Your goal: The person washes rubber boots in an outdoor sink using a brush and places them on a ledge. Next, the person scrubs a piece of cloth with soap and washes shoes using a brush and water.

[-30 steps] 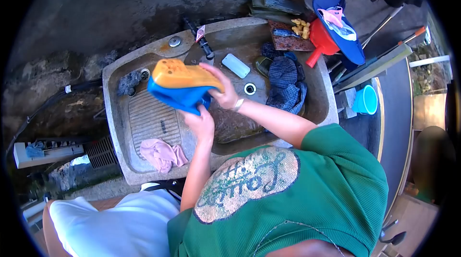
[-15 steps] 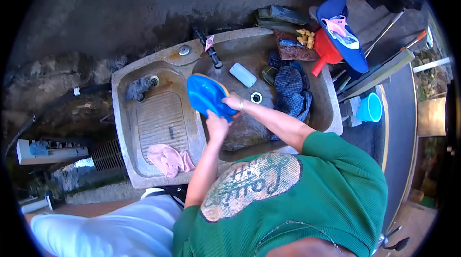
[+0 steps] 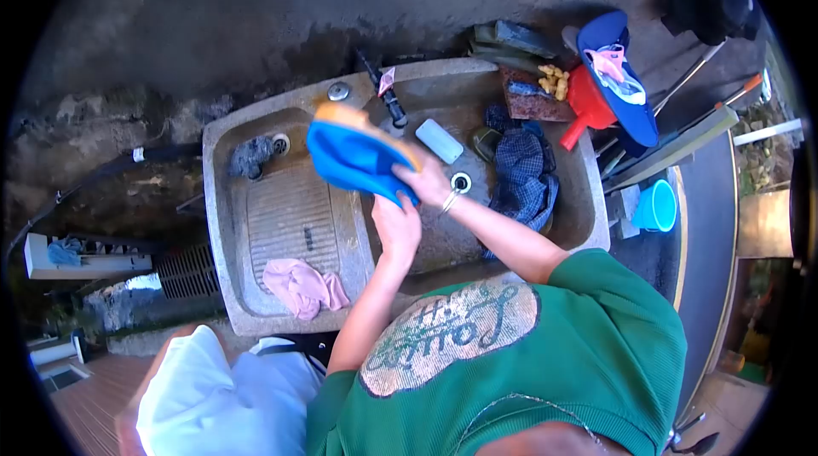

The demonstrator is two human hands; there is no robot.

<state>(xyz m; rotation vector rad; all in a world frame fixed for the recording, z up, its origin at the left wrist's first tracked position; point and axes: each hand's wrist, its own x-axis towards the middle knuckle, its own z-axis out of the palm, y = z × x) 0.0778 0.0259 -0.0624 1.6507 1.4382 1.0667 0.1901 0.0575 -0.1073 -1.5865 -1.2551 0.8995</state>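
Both my hands grip the near end of a blue shoe-like item with an orange sole (image 3: 354,153), raised over the divider of the stone sink (image 3: 223,264). My left hand (image 3: 397,226) is closed on its lower edge. Beside it, my right hand (image 3: 426,181), with a bracelet at the wrist, holds the orange-edged side. In the right basin, a white bar-shaped block (image 3: 439,141) lies beyond my right hand, and the drain (image 3: 460,182) shows just beside the wrist. Dark checked cloth (image 3: 521,170) is heaped at that basin's right.
A black tap (image 3: 390,102) with a pink tag stands at the back. Pink cloth (image 3: 300,285) lies on the left washboard, and a dark scrubber (image 3: 252,155) sits near its drain. A red dipper (image 3: 590,98), a navy visor (image 3: 626,81) and a turquoise bucket (image 3: 654,205) are at right.
The blue item has moved left and upward and been turned, so more of its orange sole shows. Both hands have moved with it, still gripping.
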